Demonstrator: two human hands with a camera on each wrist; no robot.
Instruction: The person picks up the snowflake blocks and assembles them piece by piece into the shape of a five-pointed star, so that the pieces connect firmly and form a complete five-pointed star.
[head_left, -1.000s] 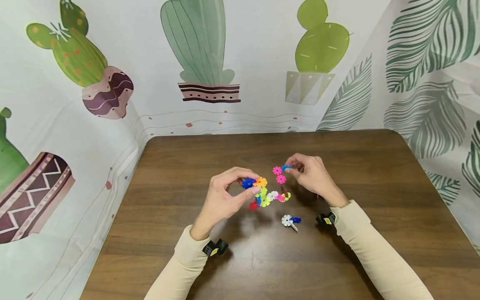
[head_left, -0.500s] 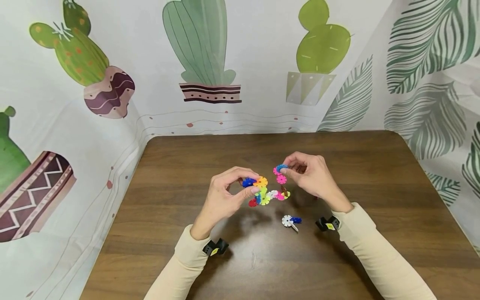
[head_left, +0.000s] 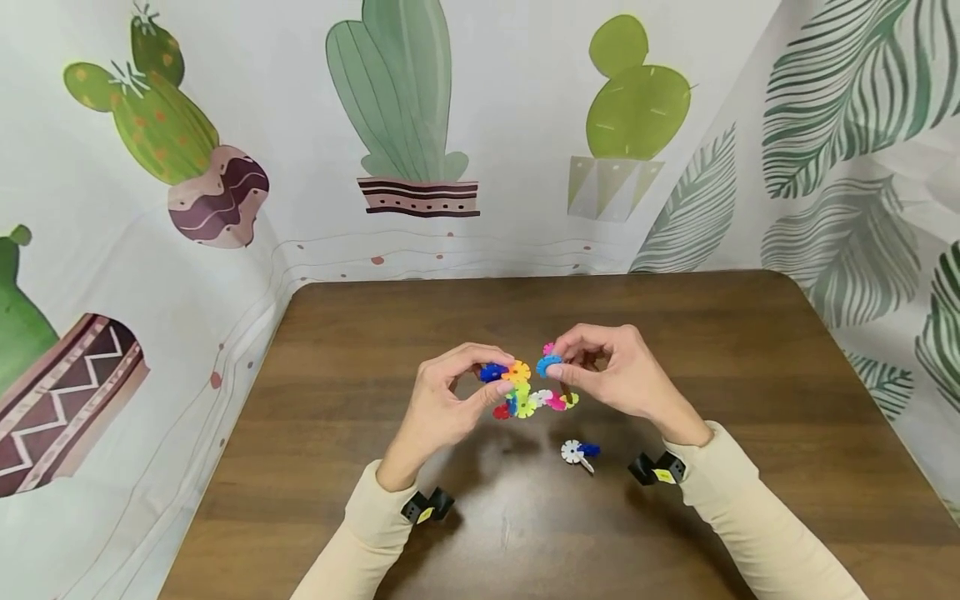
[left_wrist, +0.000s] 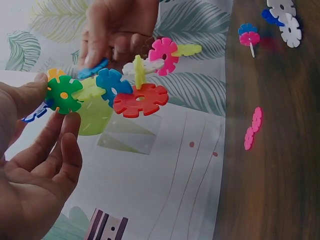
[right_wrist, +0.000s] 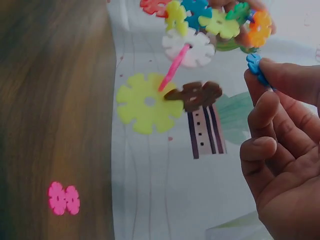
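chain [head_left: 523, 406] and blue disc [head_left: 548, 365], just apart
left hand [head_left: 450, 398] pinched the chain, right hand [head_left: 618, 375] the blue disc; behind, printed pots [head_left: 418, 197] held cacti [head_left: 401, 100].

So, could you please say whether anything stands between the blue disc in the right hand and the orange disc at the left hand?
Nothing visible does: the head and right wrist views show an open gap between the blue disc, pinched by the right hand, and the orange disc.

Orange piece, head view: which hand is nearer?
Left. The left hand grips the joined pieces at the orange piece; the right hand is off to that piece's right, pinching a light blue piece.
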